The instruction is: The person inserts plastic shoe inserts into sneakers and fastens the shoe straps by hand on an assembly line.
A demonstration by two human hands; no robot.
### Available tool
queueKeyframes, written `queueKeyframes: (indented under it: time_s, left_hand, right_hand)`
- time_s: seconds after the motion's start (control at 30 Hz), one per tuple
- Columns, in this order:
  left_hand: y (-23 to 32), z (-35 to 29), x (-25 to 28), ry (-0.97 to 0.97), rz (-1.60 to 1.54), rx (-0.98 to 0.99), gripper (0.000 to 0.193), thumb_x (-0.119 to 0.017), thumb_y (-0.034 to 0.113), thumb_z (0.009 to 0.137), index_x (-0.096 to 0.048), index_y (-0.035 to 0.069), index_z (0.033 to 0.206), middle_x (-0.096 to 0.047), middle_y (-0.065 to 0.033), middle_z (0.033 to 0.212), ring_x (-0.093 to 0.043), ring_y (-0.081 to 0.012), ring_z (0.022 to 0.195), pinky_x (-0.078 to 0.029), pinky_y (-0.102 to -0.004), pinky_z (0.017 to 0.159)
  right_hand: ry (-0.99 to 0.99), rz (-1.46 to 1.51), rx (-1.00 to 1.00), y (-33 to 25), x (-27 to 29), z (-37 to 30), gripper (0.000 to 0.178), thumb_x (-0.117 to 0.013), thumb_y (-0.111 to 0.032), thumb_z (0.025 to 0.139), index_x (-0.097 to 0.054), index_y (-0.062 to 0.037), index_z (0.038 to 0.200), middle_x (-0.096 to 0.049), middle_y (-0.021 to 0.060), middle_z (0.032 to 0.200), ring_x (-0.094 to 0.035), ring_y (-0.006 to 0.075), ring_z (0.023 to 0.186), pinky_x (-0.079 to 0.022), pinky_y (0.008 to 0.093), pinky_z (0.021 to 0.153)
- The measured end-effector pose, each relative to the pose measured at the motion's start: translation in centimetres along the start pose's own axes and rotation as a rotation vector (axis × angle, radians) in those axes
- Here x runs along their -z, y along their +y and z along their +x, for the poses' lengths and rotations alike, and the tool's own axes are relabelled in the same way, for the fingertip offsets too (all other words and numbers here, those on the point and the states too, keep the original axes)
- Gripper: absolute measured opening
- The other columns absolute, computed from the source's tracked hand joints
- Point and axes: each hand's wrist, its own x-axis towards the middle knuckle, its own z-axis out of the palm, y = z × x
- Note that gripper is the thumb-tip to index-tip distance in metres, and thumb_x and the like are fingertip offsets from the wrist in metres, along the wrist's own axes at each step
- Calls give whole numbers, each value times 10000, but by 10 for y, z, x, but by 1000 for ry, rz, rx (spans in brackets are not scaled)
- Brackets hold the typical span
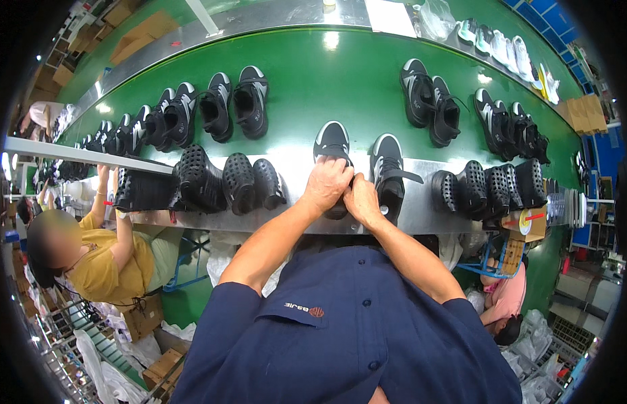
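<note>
A black sneaker (332,138) with a grey toe stands on the metal strip in front of me, toe pointing away. My left hand (329,183) is closed over its upper, covering the laces and the opening. Against its right side, my right hand (364,202) is closed with fingertips pinched close to the left hand's. Exactly which part of the shoe the fingertips grip is hidden. Just to the right stands a matching sneaker (386,148), untouched, its strap (403,176) sticking out to the right.
Black sneakers (251,101) line the green bench (327,81) on both sides. Dark shoes with studded soles facing me (239,180) stand along the near edge. Co-workers sit left (111,259) and right (509,293). A white bar (91,155) crosses at left.
</note>
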Motion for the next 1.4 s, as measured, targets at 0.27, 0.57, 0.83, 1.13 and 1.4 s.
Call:
queueKeyframes:
  time_s: [0.27, 0.57, 0.83, 1.13, 1.4]
  left_hand:
    - [17, -29, 16, 74, -67, 240, 191, -612, 100, 771, -579, 55, 953, -516, -108, 856, -557, -290, 840, -462, -398, 747]
    - [48, -75, 62, -360, -967, 1660, 851, -765, 415, 805, -375, 53, 1469, -599, -243, 1240, -610, -370, 1165, -587, -507, 816]
    - [86, -140, 43, 326, -1129, 1741, 761, -645, -51, 691, -493, 64, 1428, -641, -153, 1120, -639, -207, 944, -554, -316, 787]
    - [100, -151, 128, 88, -645, 1432, 751, -642, -22, 651, -551, 84, 1388, -583, -226, 1289, -572, -342, 1201, -442, -372, 1048]
    - [86, -158, 145, 121, -581, 1043, 790, -605, 9, 606, -562, 129, 1386, -550, -189, 1322, -516, -362, 1264, -392, -404, 1123]
  right_hand:
    - [-32, -154, 111, -11, 13, -12, 326, -595, -132, 844, -520, 145, 998, -658, 352, 819, -679, 490, 790, -551, 533, 756]
    - [-299, 418, -151, -9, 8, -37, 248, -573, -38, 871, -507, 170, 990, -654, 222, 712, -714, 273, 610, -579, 363, 514]
    - [-677, 266, -38, -16, 65, -46, 428, -716, -135, 889, -552, 55, 1236, -627, 89, 862, -645, 139, 668, -542, 279, 542]
    - [-927, 301, 674, -66, 88, -52, 315, -767, -149, 854, -670, -50, 1137, -573, 29, 874, -536, 123, 761, -460, 274, 691]
    - [-912, 261, 683, -68, 83, -52, 204, -736, -201, 902, -692, -11, 964, -632, 60, 881, -596, 144, 813, -484, 314, 708]
